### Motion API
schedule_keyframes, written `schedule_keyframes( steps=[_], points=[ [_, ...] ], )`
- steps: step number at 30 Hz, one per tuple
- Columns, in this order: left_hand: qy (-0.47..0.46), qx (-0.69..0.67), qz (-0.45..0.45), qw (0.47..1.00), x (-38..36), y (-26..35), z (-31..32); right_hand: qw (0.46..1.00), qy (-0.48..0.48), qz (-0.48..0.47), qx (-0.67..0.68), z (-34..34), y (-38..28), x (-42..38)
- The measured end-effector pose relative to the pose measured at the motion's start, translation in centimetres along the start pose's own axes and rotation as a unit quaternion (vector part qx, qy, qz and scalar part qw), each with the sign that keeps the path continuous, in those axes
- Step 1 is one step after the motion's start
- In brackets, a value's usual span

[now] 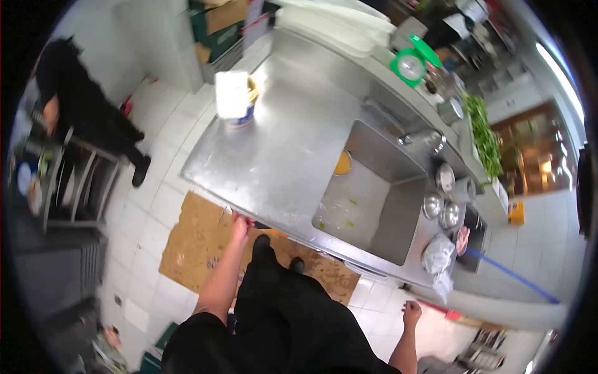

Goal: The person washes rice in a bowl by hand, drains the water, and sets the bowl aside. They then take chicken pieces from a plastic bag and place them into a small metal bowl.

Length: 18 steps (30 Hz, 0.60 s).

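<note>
Red-handled tool [250,222], mostly hidden, sits gripped in left hand [239,225] at near tabletop [274,156] edge; right hand [412,310] hangs loosely curled, empty.

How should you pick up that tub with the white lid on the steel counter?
Probably grip the tub round its sides, below the white lid, which looks loose and tilted. Come from the counter's front edge, where the left hand is; the tub stands upright with bare steel around it.
</note>
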State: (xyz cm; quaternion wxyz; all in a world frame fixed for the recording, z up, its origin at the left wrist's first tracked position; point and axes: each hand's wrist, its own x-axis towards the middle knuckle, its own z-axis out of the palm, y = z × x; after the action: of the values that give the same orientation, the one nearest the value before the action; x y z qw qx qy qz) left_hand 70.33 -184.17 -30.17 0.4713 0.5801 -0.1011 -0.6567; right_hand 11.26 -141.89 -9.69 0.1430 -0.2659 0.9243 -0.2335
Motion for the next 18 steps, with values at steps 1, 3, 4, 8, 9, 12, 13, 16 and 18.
schedule_keyframes(
  steps=[1, 3, 4, 8, 9, 12, 13, 16, 18],
  points=[
    [0.056, -0.011, 0.008, 0.998, 0.6, 0.3, 2.3, 0.999, 0.016, 0.033, 0.006, -0.1, 2.4, -2.6],
    [-0.018, -0.131, 0.039, 0.99, 10.7, -7.3, -0.1, 0.995, 0.039, 0.095, 0.005, -0.8, 3.6, -8.4],
    [-0.038, -0.119, 0.034, 0.992, 12.0, -6.7, 1.7, 0.99, 0.032, 0.139, 0.006, -1.0, 5.1, -11.0],
    [-0.079, -0.032, -0.027, 0.996, 12.5, -7.2, 3.7, 0.953, -0.02, 0.302, 0.036, -1.9, 8.3, -19.7],
    [-0.082, -0.012, -0.043, 0.996, 12.3, -7.8, 3.1, 0.928, -0.067, 0.358, 0.083, -2.5, 9.9, -21.8],
    [-0.09, 0.052, -0.079, 0.991, 12.4, -8.0, 2.9, 0.906, -0.076, 0.388, 0.154, -4.0, 11.4, -25.5],
    [-0.092, 0.076, -0.092, 0.989, 12.2, -8.3, 2.5, 0.895, -0.075, 0.401, 0.181, -4.9, 11.3, -26.8],
    [-0.096, 0.144, -0.121, 0.977, 12.2, -8.2, 1.9, 0.885, -0.059, 0.417, 0.198, -5.2, 14.1, -27.8],
    [-0.101, 0.194, -0.131, 0.967, 12.8, -7.5, 1.1, 0.895, -0.044, 0.39, 0.214, -4.8, 16.5, -27.6]
  ],
)
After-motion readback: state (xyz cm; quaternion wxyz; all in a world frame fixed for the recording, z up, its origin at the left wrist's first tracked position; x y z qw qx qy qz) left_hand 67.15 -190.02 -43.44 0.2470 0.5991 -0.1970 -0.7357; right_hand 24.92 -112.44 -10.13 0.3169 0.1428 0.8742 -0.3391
